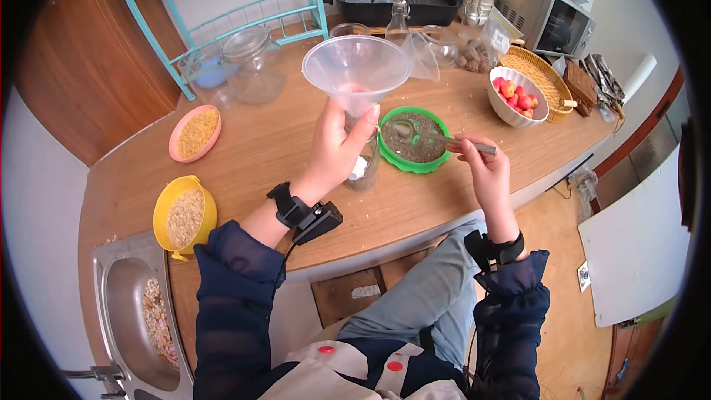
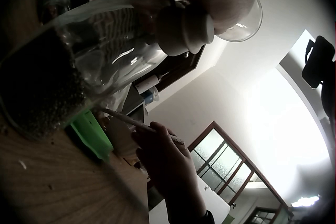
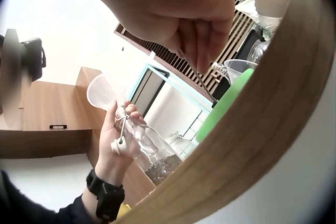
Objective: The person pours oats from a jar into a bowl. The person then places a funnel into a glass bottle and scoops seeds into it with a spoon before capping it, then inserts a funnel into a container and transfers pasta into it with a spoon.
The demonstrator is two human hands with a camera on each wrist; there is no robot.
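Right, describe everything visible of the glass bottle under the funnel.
The swing-top bottle is clear glass, its white stopper hanging outside on wire. Dark, grainy contents fill its lower part. It appears to stand on the wooden counter beside the green bowl, held at the neck by the left hand, with a translucent funnel over its hidden mouth.

the head view looks forward and down from above the near side of the glass bottle [image 1: 363, 172], far enough back to take in the counter [image 1: 270, 159] around it. the left wrist view sits low and very near the bottle, tipped sideways, facing past it to the right hand [image 2: 168, 163]. the right wrist view, also tipped, looks from farther off, across to the bottle and the left hand [image 3: 111, 142] at its neck. all three share the bottle and the green bowl [image 1: 415, 166] beside it.
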